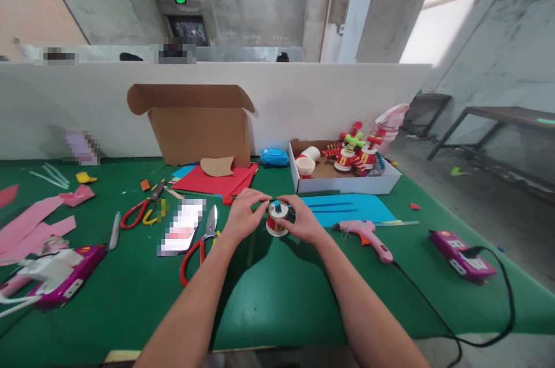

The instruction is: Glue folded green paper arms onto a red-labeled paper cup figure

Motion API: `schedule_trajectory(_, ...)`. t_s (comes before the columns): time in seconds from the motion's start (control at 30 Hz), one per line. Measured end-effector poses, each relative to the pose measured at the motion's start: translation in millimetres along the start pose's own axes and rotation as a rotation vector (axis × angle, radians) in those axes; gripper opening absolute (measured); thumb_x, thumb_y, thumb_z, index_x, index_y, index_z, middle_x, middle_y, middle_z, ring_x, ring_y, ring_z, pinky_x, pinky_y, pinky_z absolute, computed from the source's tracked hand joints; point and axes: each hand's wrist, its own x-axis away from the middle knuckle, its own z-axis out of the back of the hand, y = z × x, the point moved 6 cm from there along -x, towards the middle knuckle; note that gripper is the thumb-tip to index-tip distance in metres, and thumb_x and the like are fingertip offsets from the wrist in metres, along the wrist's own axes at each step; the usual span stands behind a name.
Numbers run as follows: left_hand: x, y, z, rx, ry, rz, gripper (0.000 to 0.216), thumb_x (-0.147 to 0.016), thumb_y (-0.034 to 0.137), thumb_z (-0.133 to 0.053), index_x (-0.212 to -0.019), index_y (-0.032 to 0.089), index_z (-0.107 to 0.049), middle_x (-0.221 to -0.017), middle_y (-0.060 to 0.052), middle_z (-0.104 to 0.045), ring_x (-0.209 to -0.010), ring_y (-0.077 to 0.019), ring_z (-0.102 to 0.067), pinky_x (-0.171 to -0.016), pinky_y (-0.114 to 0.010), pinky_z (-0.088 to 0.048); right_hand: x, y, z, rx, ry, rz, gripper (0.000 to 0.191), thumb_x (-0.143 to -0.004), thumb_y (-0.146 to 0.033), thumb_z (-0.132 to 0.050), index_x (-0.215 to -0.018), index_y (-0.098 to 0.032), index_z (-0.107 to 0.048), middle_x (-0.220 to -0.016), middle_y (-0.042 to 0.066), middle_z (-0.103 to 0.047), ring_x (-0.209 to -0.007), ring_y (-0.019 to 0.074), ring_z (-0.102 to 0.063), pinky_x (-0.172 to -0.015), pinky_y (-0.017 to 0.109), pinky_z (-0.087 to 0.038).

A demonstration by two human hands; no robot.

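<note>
Upside down on the green table stands a small red and white paper cup (pixel 277 229). A small blue piece of paper (pixel 278 205) sits on its upturned base. My left hand (pixel 247 214) is closed at the cup's upper left, its fingertips by the rim of the base. From the other side my right hand (pixel 307 219) grips the cup, thumb against its front and index finger near the top. A dark blue strip shows at the cup's right, partly hidden by the right fingers.
A pink glue gun (pixel 368 235) with its cord lies right, near a purple power strip (pixel 462 255). Blue paper (pixel 368 206) lies before a white box (pixel 347 185) with decorated cups. Left are red-handled scissors (pixel 203 243), a phone (pixel 182 228) and red paper (pixel 208 181).
</note>
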Motion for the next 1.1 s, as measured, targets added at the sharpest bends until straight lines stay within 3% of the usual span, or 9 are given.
schedule_trajectory(0.43, 2, 0, -8, -0.015, -0.043, -0.055, 0.013, -0.086, 0.024, -0.059, -0.086, 0.023, -0.073, -0.087, -0.005, -0.070, -0.089, -0.0206, -0.060, -0.081, -0.038, -0.049, 1, -3, -4, -0.008, -0.010, -0.002, 0.049, -0.071, -0.019, -0.070, -0.118, -0.019, -0.056, -0.116, 0.011, -0.064, -0.107, 0.0248, -0.060, -0.094, 0.042, -0.047)
schedule_trajectory(0.6, 1, -1, -5, -0.023, -0.031, -0.046, 0.014, -0.086, 0.026, -0.059, -0.087, 0.024, -0.072, -0.086, -0.005, -0.071, -0.088, -0.0205, -0.060, -0.081, -0.038, -0.049, 1, -4, -2, -0.015, 0.011, 0.001, 0.048, -0.073, -0.026, -0.071, -0.118, -0.020, -0.056, -0.113, 0.010, -0.064, -0.105, 0.0239, -0.061, -0.092, 0.041, -0.048)
schedule_trajectory(0.83, 0, 1, 3, -0.007, 0.030, -0.015, 0.015, -0.086, 0.024, -0.055, -0.085, 0.023, -0.070, -0.086, -0.005, -0.071, -0.088, -0.0210, -0.061, -0.081, -0.039, -0.050, 1, -11, 4, -0.029, 0.118, 0.026, 0.031, -0.079, -0.025, -0.063, -0.110, -0.021, -0.059, -0.109, 0.010, -0.064, -0.105, 0.0240, -0.059, -0.091, 0.041, -0.049)
schedule_trajectory(1.1, -1, 15, 5, 0.029, 0.007, -0.105, 0.010, -0.081, 0.020, -0.057, -0.075, 0.021, -0.065, -0.086, -0.005, -0.069, -0.090, -0.0214, -0.059, -0.084, -0.039, -0.049, 1, -13, 7, -0.022, 0.215, 0.033, 0.005, -0.080, -0.022, -0.058, -0.085, -0.021, -0.058, -0.095, 0.008, -0.064, -0.095, 0.0227, -0.060, -0.086, 0.040, -0.049)
